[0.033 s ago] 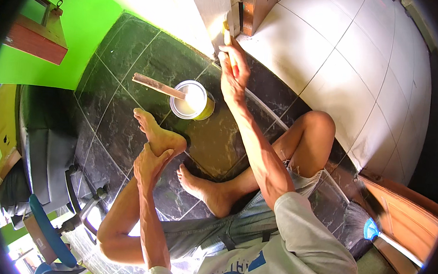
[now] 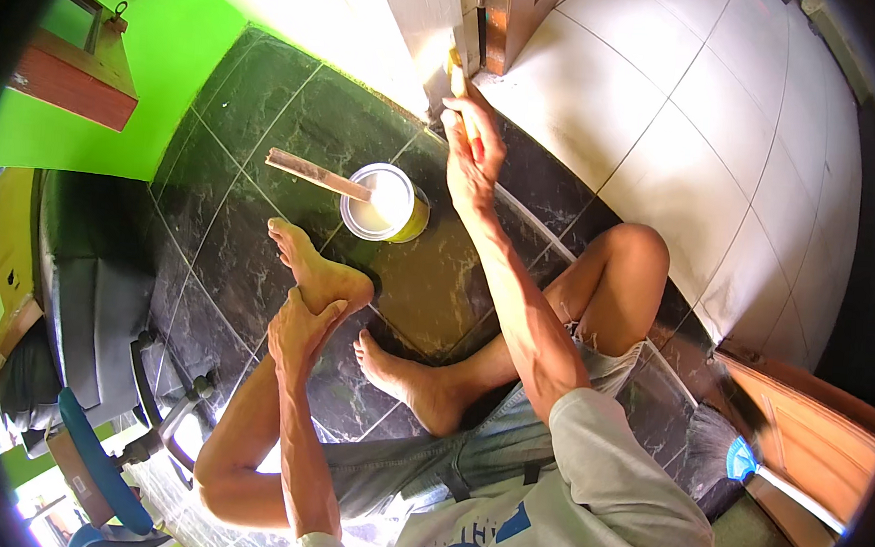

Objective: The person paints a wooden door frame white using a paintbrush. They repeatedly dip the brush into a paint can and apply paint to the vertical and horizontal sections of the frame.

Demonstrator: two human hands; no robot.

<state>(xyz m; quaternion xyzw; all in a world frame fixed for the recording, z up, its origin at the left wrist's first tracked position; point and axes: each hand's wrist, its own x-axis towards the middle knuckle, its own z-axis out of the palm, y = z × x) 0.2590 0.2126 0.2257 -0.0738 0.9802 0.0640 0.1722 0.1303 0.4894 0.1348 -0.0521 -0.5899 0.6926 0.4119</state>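
Note:
My right hand (image 2: 477, 151) is closed round the handle of a paintbrush (image 2: 457, 77). The brush's yellowish head is up against the lower part of a white door frame (image 2: 419, 27); its bristle tips are hard to make out in the glare. My left hand (image 2: 299, 333) is wrapped round my own left ankle, thumb on the near side. Between the door frame and my feet stands an open can of white paint (image 2: 397, 226). A flat wooden stick (image 2: 313, 173) leans out of the can over its left rim.
Dark marbled tiles (image 2: 227, 200) surround the can; pale tiles (image 2: 709, 100) lie beyond the doorway. At right is a broom (image 2: 737, 457) beside a wooden panel (image 2: 809, 417). A black chair (image 2: 173, 413) stands at left. A red-brown wooden piece (image 2: 79, 76) juts before the green wall.
My right hand and the brush have shifted very slightly right and down along the door frame. My left hand keeps its hold on the ankle.

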